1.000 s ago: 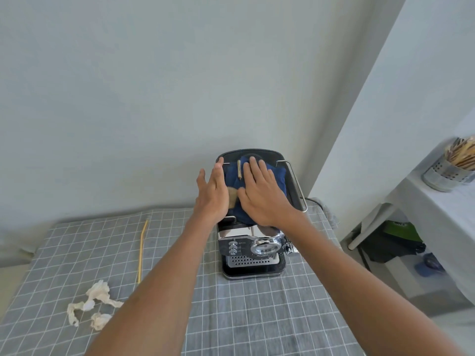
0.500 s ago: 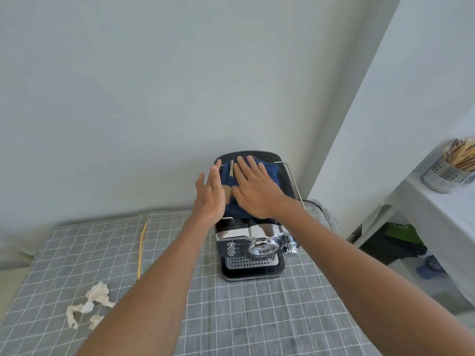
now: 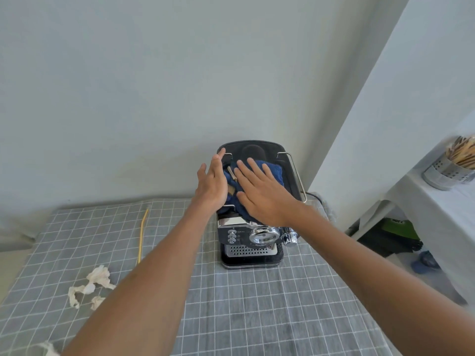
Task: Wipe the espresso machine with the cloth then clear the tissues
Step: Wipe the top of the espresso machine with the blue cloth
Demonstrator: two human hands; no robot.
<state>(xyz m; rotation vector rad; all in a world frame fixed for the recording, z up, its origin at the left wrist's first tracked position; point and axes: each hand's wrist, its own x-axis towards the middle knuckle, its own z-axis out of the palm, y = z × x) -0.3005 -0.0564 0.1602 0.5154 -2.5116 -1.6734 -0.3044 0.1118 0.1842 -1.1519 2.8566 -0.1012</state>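
A black and chrome espresso machine [image 3: 250, 242] stands on the checked grey tablecloth against the wall. A dark blue cloth [image 3: 273, 169] lies on its top. My right hand [image 3: 262, 191] lies flat on the cloth with fingers spread, pressing it down. My left hand [image 3: 212, 185] stands edge-on against the machine's top left side, fingers straight, holding nothing. Crumpled white tissues [image 3: 90, 286] lie on the table at the near left, and another scrap [image 3: 48, 349] shows at the bottom edge.
A thin yellow stick [image 3: 142, 235] lies on the tablecloth [image 3: 257, 304] left of the machine. At the right, a white side table [image 3: 437, 201] carries a metal holder [image 3: 447, 173] with wooden utensils. Dark and green items sit on the floor under it.
My right hand and the cloth slid left and slightly toward me across the machine top. My left hand stayed at the machine's left side. The view shifted a little.
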